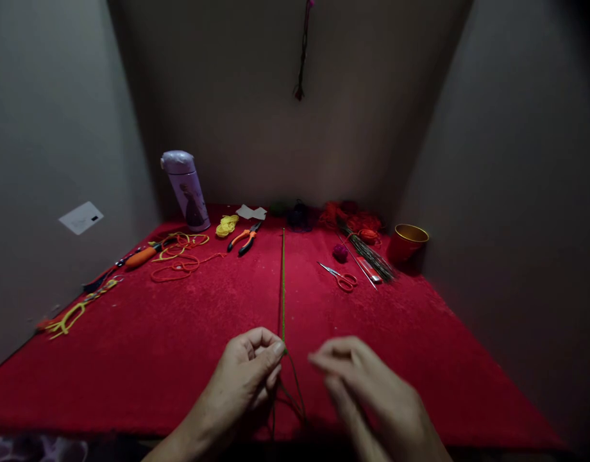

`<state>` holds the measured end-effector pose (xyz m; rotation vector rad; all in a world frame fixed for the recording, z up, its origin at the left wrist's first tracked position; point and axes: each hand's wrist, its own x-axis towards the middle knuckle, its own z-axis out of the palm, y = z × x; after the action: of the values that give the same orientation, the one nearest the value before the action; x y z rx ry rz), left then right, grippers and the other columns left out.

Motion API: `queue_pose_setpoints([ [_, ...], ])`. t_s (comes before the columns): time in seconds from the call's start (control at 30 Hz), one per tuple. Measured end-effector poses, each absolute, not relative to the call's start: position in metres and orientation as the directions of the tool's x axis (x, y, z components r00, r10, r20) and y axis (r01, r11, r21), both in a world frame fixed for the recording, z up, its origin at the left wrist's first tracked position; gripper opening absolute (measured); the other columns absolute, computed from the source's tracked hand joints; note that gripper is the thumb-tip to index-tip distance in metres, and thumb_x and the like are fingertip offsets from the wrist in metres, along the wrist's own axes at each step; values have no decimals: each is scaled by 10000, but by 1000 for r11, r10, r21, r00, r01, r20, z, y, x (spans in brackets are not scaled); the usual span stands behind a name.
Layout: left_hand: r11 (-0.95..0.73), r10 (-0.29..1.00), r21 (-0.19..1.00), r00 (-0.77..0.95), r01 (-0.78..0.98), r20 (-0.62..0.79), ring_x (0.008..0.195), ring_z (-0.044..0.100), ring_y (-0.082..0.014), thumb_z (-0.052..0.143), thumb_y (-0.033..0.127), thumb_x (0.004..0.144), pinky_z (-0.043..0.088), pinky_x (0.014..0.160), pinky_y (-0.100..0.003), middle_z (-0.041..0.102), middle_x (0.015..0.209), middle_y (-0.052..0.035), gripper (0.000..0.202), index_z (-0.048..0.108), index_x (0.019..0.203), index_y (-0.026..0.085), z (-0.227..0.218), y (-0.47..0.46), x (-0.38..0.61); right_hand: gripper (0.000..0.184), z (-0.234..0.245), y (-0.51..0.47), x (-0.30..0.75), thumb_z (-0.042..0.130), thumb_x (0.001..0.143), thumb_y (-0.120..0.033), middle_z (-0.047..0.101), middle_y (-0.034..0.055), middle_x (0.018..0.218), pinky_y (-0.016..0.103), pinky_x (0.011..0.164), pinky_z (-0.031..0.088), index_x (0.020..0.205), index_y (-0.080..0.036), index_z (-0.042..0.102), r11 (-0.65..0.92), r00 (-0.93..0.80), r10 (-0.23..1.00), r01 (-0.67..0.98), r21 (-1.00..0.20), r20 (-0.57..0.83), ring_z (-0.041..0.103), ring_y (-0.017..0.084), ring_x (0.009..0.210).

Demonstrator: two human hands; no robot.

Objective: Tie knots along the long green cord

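A long thin green cord (283, 289) runs straight away from me across the red cloth (179, 333), toward the back wall. My left hand (247, 378) pinches its near end between thumb and forefinger. Loose green strands (295, 398) hang in loops below that pinch. My right hand (362, 391) is just to the right of the strands, blurred, with fingers curled toward them; I cannot make out whether it holds a strand.
Red-handled scissors (340, 277), a bundle of thin sticks (372, 256) and a gold cup (408, 242) lie at right. Orange pliers (245, 239), yellow yarn (226, 225), orange cord (179, 256) and a lilac bottle (186, 190) are at back left.
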<state>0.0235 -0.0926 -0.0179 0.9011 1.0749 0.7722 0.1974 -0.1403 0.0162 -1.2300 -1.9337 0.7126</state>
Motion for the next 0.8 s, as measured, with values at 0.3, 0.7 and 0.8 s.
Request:
queue_pose_setpoints([
  [0.3, 221, 937, 975, 282, -27, -204, 480, 430, -70, 566, 421, 788, 338, 467, -179, 515, 553, 20, 297, 545, 703, 137, -19, -94, 22, 318, -9, -76, 174, 488, 826, -465, 535, -13, 577, 171, 328, 266, 863, -150, 507, -350, -558, 746, 134, -927, -363, 407, 70, 372],
  [0.7, -179, 954, 822, 300, 540, 11, 649, 525, -118, 391, 284, 899, 402, 608, -217, 591, 712, -5, 258, 580, 758, 180, -20, -106, 5, 308, -28, -71, 173, 575, 731, -386, 334, -50, 523, 210, 420, 201, 574, -160, 436, -191, -381, 882, 246, -950, -276, 278, 67, 481],
  [0.8, -345, 930, 685, 332, 642, 158, 637, 567, -121, 384, 219, 895, 422, 593, -213, 605, 731, -16, 218, 576, 797, 184, -21, -113, -1, 305, -32, -73, 172, 598, 712, -382, 352, -48, 513, 208, 425, 216, 566, -155, 454, -214, -332, 900, 230, -949, -283, 295, 66, 473],
])
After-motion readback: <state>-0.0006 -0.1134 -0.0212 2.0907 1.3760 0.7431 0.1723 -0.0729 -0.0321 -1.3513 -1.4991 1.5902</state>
